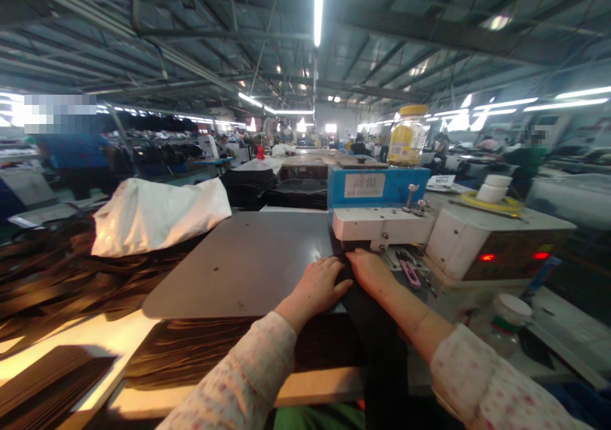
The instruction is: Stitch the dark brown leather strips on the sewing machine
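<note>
A long dark fabric strip (375, 334) runs from my lap over the table edge and up to the white head (360, 225) of a blue machine (305, 191). My left hand (324, 282) lies on the strip's left edge and the grey metal plate (248, 261), fingers flat and thumb apart. Close to the machine head, my right hand (368, 270) has its fingers pressed together on the strip's right side. Its fingertips are partly hidden. Pink-handled thread snips (409, 272) lie just right of that hand.
A control box (501, 245) with red lit digits stands at right, near a lidded jar (510, 325). Stacked dark fabric pieces (191, 347) lie under the plate. Heaped dark strips (52, 277) and a white cloth (160, 217) are at left. A yellow-lidded jar (408, 137) stands behind the machine.
</note>
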The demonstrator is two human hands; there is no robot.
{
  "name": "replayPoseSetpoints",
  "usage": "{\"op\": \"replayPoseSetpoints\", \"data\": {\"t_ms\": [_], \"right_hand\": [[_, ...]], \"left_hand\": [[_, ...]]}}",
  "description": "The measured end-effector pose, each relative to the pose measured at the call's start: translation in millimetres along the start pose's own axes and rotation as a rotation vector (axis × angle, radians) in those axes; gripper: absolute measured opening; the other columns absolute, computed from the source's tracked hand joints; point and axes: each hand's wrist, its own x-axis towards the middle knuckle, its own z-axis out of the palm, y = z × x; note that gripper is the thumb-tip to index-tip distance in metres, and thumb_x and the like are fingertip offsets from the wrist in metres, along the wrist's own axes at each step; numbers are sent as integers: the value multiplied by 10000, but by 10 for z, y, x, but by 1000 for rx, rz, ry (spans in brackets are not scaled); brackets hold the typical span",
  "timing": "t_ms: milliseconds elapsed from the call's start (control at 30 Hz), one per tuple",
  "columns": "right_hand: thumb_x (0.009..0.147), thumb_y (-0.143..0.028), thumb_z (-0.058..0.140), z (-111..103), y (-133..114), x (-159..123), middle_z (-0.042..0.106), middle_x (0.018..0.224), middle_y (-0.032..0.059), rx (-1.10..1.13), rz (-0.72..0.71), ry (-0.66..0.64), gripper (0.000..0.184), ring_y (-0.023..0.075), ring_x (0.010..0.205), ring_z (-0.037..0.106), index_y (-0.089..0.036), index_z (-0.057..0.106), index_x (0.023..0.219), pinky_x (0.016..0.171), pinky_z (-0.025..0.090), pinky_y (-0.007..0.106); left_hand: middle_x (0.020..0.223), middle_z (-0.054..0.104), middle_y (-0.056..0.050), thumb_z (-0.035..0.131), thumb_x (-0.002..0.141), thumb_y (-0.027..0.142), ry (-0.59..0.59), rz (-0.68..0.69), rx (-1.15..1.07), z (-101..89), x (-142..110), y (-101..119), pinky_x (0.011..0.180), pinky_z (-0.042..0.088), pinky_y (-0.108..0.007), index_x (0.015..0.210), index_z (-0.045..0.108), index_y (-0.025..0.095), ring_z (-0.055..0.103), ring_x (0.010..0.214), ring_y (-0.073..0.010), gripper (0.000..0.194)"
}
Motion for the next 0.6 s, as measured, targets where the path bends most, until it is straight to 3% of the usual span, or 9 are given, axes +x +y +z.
{"op": "replayPoseSetpoints", "data": {"t_ms": [267,600], "right_hand": [[867,-173,307,34,18,4,612,879,68,-15,35,57,264,160,784,594,-147,570,867,651,393,237],[840,-206,379,53,50,34,620,899,65,30,54,77,214,159,803,586,-155,580,895,668,387,243]], "left_hand": [[1137,542,-90,441,833,401,14,17,5,0,21,-11,926,372,-343,1060,523,150,482,1066,-216,348],[1165,531,-87,418,851,361,20,38,31,19,51,-67,942,366,-322,1096,529,149,477,1079,-207,342]]}}
